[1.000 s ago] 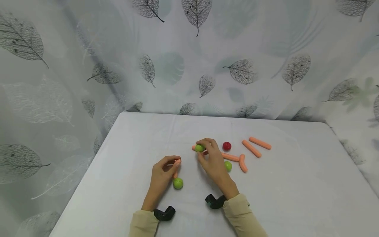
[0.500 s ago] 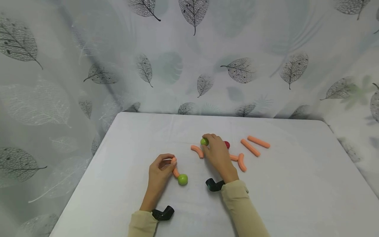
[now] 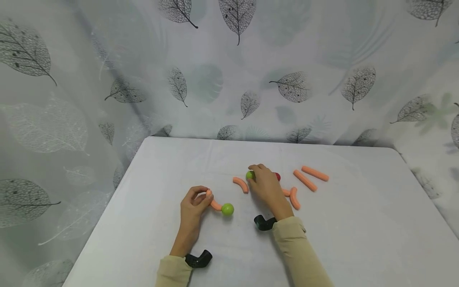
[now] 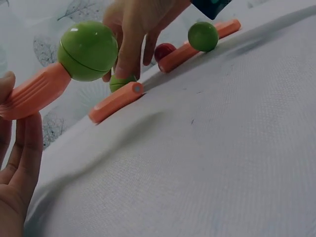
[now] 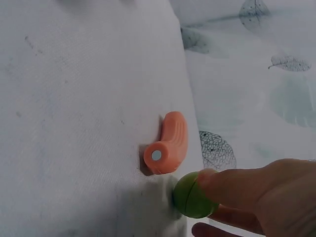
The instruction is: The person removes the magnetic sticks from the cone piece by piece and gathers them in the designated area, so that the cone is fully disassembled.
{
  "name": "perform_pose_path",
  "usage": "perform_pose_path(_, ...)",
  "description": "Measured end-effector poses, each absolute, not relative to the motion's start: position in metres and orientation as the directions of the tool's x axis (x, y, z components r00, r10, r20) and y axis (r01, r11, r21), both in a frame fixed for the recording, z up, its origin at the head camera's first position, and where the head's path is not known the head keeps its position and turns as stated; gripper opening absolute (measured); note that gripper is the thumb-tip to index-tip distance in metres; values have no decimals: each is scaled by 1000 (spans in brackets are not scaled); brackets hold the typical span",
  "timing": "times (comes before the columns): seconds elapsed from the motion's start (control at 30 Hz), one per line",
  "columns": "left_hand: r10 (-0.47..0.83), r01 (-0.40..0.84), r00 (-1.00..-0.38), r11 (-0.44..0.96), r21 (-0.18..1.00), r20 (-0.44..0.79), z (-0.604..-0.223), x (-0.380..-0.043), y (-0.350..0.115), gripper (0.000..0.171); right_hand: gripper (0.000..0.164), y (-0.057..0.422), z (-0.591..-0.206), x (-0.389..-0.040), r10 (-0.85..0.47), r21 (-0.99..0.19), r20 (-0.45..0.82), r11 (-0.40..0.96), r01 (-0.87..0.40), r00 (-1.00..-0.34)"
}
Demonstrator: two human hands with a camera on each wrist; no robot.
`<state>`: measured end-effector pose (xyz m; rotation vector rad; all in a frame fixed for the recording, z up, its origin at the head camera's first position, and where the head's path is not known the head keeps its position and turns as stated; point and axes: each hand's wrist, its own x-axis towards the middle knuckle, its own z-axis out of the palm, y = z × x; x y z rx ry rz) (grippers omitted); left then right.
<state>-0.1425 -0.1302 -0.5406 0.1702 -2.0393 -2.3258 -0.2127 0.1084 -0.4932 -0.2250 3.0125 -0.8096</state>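
Note:
My left hand (image 3: 191,208) pinches one end of a curved orange magnetic rod (image 4: 42,90) between thumb and fingers. A green ball (image 4: 89,50) sticks to the rod's other end, held above the table. Farther back, my right hand (image 3: 268,187) grips a second green ball (image 5: 193,195) with thumb and fingertips, down at the tabletop. Just left of that ball lies another curved orange rod (image 3: 240,185), apart from it in the head view. A round metal disc shows on this rod's end in the right wrist view.
A red ball (image 3: 277,176) is partly hidden behind the right hand. To the right lie a curved orange rod (image 3: 295,198) and two straight ones, including the farthest straight rod (image 3: 315,173). Another green ball (image 4: 203,36) rests beside a straight rod. White cloth (image 3: 358,223) covers the table.
My right hand has carried its green ball rightward, away from the curved rod, which now lies uncovered. The rod in my left hand has tilted, swinging its ball to the right and up in view.

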Motion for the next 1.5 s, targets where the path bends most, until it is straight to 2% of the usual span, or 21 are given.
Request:
perform_pose_path(0.1,-96,-41,-993,-198,979,-61,-540,-142,-127,30,41,111,-491,-209,-149,-505,66,848,-162,-987)
perform_pose_path(0.27,-72,-46,-995,-296,954,-71,-539,-142,-121,30,33,115,-483,-195,-173,-608,156,759,-233,-972)
perform_pose_path(0.43,-64,-44,-995,-377,925,-73,-541,-142,-118,26,32,118,-485,-168,-291,-698,268,598,-394,-918)
perform_pose_path(0.53,-59,-50,-995,-398,916,-80,-541,-142,-116,24,35,119,-490,-152,-362,-732,293,510,-451,-885)
perform_pose_path(0.63,-51,-62,-995,-403,913,-90,-540,-141,-113,23,38,120,-496,-138,-402,-785,262,440,-436,-877)
perform_pose_path(0.73,-34,-65,-996,-400,914,-86,-540,-141,-109,21,42,122,-500,-127,-417,-843,186,396,-363,-889)
perform_pose_path(0.97,66,-119,-993,-361,925,-102,-543,-137,-100,22,49,127,-513,-107,-464,-914,77,321,-248,-883)
perform_pose_path(1.17,161,-140,-983,-324,936,-92,-545,-134,-95,24,47,126,-519,-99,-466,-918,108,292,-268,-878)
perform_pose_path(1.5,208,-144,-975,-300,943,-83,-548,-130,-95,40,33,124,-527,-93,-474,-903,230,223,-368,-850)
